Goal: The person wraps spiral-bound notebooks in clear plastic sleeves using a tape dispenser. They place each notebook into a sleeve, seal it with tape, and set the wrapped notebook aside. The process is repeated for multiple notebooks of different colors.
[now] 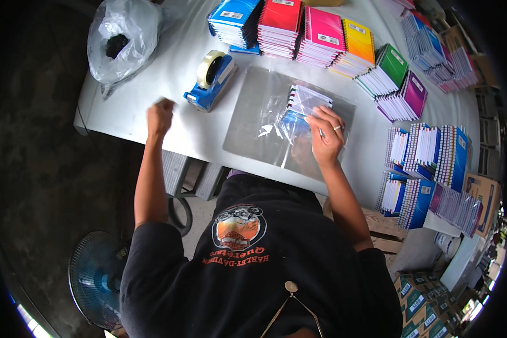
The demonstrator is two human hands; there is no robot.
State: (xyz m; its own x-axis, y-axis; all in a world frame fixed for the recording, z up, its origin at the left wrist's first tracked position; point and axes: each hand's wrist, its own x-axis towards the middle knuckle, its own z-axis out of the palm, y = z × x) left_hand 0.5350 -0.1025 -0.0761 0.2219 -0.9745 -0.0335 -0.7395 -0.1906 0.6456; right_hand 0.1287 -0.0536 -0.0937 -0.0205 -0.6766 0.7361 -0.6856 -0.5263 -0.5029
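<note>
On the white table, a flat grey, see-through sheet (248, 107) lies in front of me. A small stack of spiral notebooks (311, 97) rests on it inside a glossy clear plastic bag (290, 132). My right hand (328, 137), with a ring on one finger, has its fingers bent against the bag at the stack's near right side. Out to the left, my left hand (160, 116) is raised near the table edge, curled and slightly blurred; anything between its fingertips is too small to make out. Nearest to it stands a blue tape dispenser (209, 84) with a clear roll.
Stacks of spiral notebooks in blue, red (280, 11), pink, yellow, green and purple (416, 93) line the far side. More blue notebooks (419, 203) stand at the right, by a cardboard box (481, 200). A clear plastic sack (138, 48) hangs at the far left; a fan (98, 281) is below.
</note>
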